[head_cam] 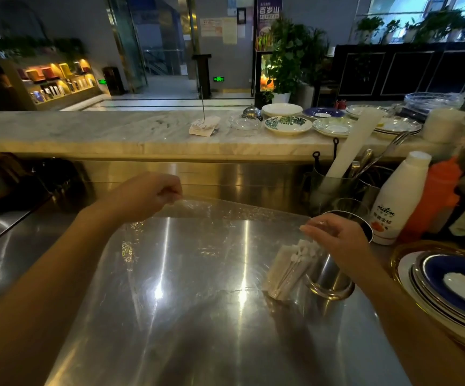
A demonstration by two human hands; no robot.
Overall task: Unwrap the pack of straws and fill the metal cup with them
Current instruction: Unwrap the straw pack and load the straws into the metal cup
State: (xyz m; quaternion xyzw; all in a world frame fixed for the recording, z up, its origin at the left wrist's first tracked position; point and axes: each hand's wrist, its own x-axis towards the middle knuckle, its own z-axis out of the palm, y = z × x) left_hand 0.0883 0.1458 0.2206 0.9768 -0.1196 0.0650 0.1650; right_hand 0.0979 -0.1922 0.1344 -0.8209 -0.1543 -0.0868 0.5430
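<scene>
Currently the clear wrapper (198,246) is stretched wide between both hands: the left hand (145,195) pinches its far corner at ten o'clock, the right hand (334,236) pinches the other edge above the metal cup (328,274). Bundled straws (289,267) lean beside the cup at four o'clock. Best to draw the film aside gently, so it doesn't topple them.

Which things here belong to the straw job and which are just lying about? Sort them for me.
Job: clear plastic wrap stretched between left hand and right hand; straws; metal cup.

Lying about: white bottle, orange bottle, stacked plates, utensil holder, receipt spike.
</scene>
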